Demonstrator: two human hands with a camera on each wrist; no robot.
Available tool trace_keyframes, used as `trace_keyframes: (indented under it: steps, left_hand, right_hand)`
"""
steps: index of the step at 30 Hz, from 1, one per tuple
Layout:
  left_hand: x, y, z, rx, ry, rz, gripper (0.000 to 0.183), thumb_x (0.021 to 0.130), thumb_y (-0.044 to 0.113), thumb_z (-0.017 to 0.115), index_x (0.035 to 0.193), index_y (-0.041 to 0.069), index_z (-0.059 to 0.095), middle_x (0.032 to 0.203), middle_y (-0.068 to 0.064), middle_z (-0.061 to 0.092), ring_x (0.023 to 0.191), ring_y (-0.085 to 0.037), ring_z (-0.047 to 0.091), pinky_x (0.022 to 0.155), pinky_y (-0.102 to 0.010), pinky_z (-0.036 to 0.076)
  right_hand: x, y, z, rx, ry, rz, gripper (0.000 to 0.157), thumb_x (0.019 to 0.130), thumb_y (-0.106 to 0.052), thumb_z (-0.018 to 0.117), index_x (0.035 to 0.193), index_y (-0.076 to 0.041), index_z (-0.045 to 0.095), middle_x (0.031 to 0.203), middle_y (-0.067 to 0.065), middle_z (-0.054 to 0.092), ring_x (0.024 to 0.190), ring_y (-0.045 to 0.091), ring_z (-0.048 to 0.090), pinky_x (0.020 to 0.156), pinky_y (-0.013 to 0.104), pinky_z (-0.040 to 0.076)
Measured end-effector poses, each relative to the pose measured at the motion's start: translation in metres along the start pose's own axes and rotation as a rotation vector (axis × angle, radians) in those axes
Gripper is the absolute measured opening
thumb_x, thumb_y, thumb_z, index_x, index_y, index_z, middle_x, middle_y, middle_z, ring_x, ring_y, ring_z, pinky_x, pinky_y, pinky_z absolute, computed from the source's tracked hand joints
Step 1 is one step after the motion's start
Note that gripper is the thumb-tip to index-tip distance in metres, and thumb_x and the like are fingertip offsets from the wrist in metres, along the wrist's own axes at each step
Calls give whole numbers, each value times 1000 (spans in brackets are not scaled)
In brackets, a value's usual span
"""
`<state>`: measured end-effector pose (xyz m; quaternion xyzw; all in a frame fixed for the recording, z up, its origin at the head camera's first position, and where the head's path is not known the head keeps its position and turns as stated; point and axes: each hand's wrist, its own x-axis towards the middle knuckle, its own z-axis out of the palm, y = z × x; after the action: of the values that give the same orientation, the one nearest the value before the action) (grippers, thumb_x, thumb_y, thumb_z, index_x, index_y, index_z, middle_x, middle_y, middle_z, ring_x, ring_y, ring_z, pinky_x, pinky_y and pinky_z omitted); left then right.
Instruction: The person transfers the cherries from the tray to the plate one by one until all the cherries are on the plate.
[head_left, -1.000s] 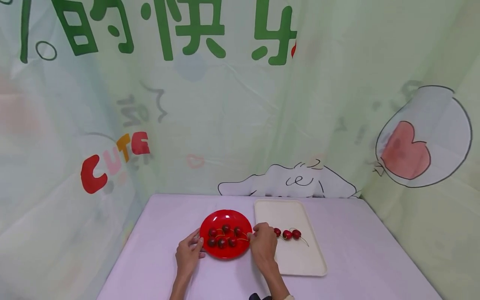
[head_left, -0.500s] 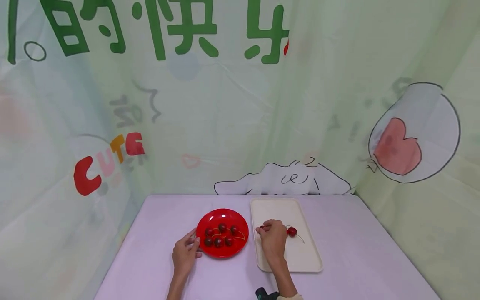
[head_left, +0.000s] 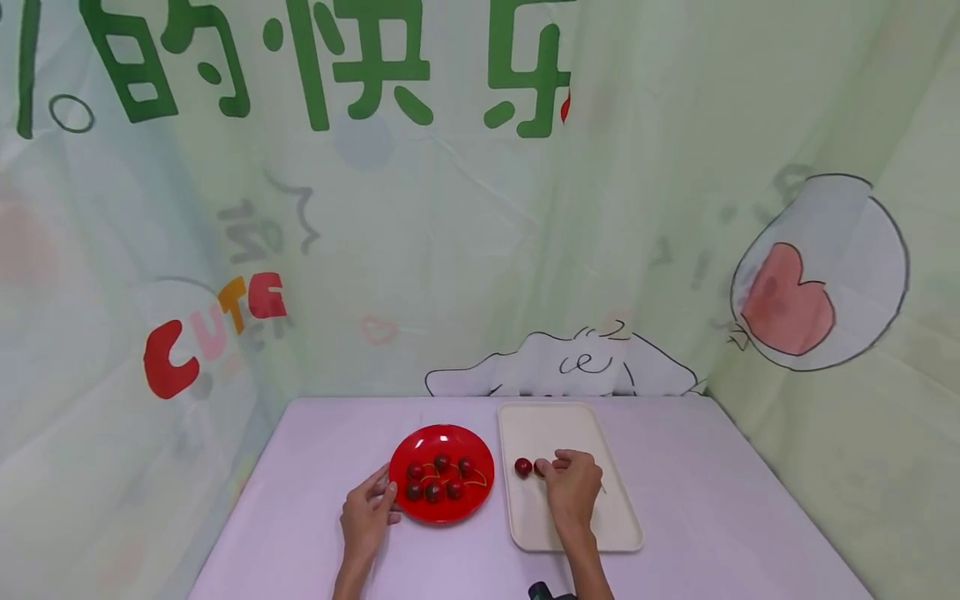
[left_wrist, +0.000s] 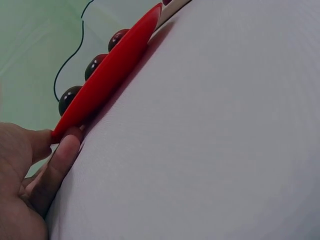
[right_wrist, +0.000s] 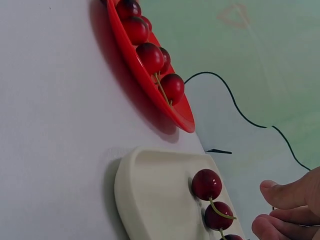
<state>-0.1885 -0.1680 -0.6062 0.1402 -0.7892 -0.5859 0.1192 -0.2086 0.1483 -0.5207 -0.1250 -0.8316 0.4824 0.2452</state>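
My left hand [head_left: 365,514] holds a round red plate [head_left: 442,515] by its left edge, thumb on the rim and fingers beneath, as the left wrist view shows. Several dark red cherries [head_left: 432,492] with stems sit on the plate. My right hand [head_left: 573,490] is over the cream tray [head_left: 536,533], its thumb and fingers slightly apart and nothing seen between them. Three cherries lie in a row on the tray: a left one [right_wrist: 206,184], a middle one [right_wrist: 218,216] with a green stem, and a third [right_wrist: 232,237] cut off by the frame edge. In the head view my hand hides the third.
A pale lilac table [head_left: 450,567] carries the plate and, to its right, the tray. Printed curtains [head_left: 420,275] stand along the back and both sides. A dark device [head_left: 542,591] shows beside my right wrist at the bottom.
My right hand has moved from the plate's right edge to the right, over the tray's cherries. The leftmost tray cherry, covered half a second ago, now shows. My left hand stays at the plate.
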Motion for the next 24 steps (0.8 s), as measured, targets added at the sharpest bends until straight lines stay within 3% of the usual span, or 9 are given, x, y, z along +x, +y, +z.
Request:
trace_keyframes:
  steps: [10,18,22,24]
  left_hand:
    - [-3,4,0,14,-2,-21,45,108,14,70,152,13,66,120,-23,74,68,-14,79,63,-21,65]
    - [-4,6,0,11,-16,-35,46,108,11,69,153,11,64,121,-25,73,70,-14,79,63,-22,65]
    - [-3,5,1,10,-17,-40,46,108,11,68,154,12,64,121,-25,74,70,-15,79,63,-22,65]
    - [-2,3,1,9,-15,-42,46,108,11,69,154,12,64,122,-25,74,70,-15,79,63,-22,65]
  right_hand:
    - [7,14,-20,-38,68,1,35,77,7,92,108,14,79,92,29,80,81,38,80,70,33,62]
    - [10,36,-38,-20,87,20,44,76,15,88,118,16,76,104,35,78,92,45,78,78,41,66]
    - [11,52,-40,-44,107,30,47,76,15,86,122,15,75,108,34,77,95,47,77,87,49,64]
    - [13,58,-41,-63,114,31,47,77,15,84,122,15,74,111,35,77,96,48,76,91,59,61]
